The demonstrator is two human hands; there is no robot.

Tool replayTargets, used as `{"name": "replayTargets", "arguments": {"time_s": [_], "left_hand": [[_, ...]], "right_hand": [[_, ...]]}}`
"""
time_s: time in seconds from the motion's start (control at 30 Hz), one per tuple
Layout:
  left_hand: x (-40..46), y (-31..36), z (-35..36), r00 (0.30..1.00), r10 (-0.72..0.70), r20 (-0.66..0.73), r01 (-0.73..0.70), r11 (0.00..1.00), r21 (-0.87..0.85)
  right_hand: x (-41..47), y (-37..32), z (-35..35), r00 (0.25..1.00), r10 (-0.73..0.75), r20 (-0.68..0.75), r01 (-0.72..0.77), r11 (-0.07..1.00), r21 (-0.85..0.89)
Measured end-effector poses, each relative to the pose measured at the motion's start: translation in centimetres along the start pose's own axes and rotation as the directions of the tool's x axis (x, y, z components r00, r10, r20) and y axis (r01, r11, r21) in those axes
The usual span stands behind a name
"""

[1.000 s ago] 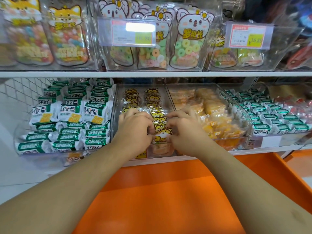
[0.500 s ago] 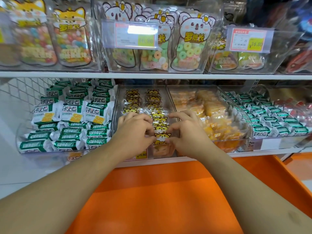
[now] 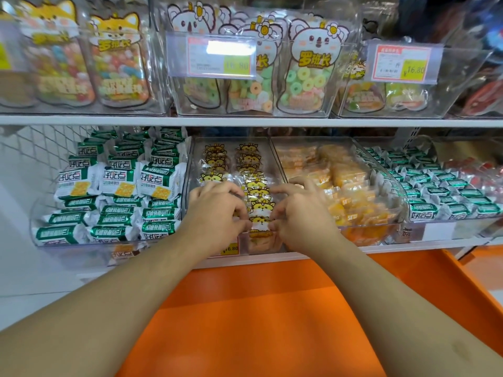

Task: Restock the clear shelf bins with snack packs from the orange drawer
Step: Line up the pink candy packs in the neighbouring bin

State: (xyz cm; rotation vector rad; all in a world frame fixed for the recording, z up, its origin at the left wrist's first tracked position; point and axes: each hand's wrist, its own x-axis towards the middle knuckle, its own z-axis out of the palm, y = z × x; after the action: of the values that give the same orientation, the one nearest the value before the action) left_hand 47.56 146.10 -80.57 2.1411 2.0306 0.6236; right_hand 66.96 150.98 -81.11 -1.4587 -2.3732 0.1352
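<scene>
Head view looks down past two bare forearms to a shop shelf [image 3: 245, 121] and the orange drawer [image 3: 272, 308] pulled out below it, nearest the viewer. Both hands reach into the middle clear bin [image 3: 192, 170] on the lower shelf. That bin holds two rows of small clear snack packs [image 3: 257, 190] printed with a yellow cartoon animal face, the rows running from near to far.

Left hand [image 3: 215, 210] sits on the left side of the right-hand row, its fingers [image 3: 239, 213] curled down and pinching the near packs. Right hand [image 3: 302, 213] mirrors it from the other side, fingers [image 3: 275, 223] curled in and pinching the same front packs, so the nearest pack [image 3: 260, 223] stands between the two sets of fingertips. The hands are close together but do not touch.

To the left, another bin is stacked with green and white packs [image 3: 119, 183]. To the right of the middle bin lies a bin of orange wrapped snacks [image 3: 345, 180], and farther right more green packs [image 3: 435, 191]. On the upper shelf stand tall bags of coloured sweets [image 3: 307, 83] behind price tags [image 3: 217, 57]. A yellow price tag [image 3: 230, 248] shows at the front of the middle bin, just below the left wrist.
</scene>
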Motion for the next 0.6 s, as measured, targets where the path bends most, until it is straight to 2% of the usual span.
{"name": "replayTargets", "arguments": {"time_s": [0.1, 0.17, 0.23, 0.3, 0.4, 0.6], "left_hand": [[-0.6, -0.1, -0.5, 0.999, 0.02, -0.04, -0.02, 1.0, -0.013], [-0.9, -0.5, -0.6, 0.998, 0.009, -0.062, -0.007, 0.999, 0.038], [-1.0, -0.9, -0.5, 1.0, -0.017, 0.025, 0.014, 0.992, 0.128], [-1.0, -1.2, -0.3, 0.993, -0.039, 0.108, 0.013, 0.974, 0.228], [-1.1, -1.2, 0.0, 0.994, -0.013, 0.112, -0.02, 0.958, 0.285], [-1.7, -1.8, 0.4, 0.99, 0.009, 0.139, -0.053, 0.946, 0.321]], "right_hand": [[-0.3, -0.5, -0.3, 0.994, -0.107, -0.02, 0.106, 0.993, -0.053], [-0.5, -1.7, -0.6, 0.99, -0.138, -0.001, 0.138, 0.99, -0.032], [-0.6, -3.0, -0.5, 0.991, -0.127, 0.047, 0.128, 0.992, -0.02], [-0.6, -3.5, 0.2, 0.985, -0.149, 0.084, 0.156, 0.984, -0.089], [-0.5, -3.0, 1.4, 0.974, -0.146, 0.173, 0.183, 0.958, -0.221], [-0.8, -3.0, 1.7, 0.969, -0.158, 0.192, 0.21, 0.934, -0.29]]}}
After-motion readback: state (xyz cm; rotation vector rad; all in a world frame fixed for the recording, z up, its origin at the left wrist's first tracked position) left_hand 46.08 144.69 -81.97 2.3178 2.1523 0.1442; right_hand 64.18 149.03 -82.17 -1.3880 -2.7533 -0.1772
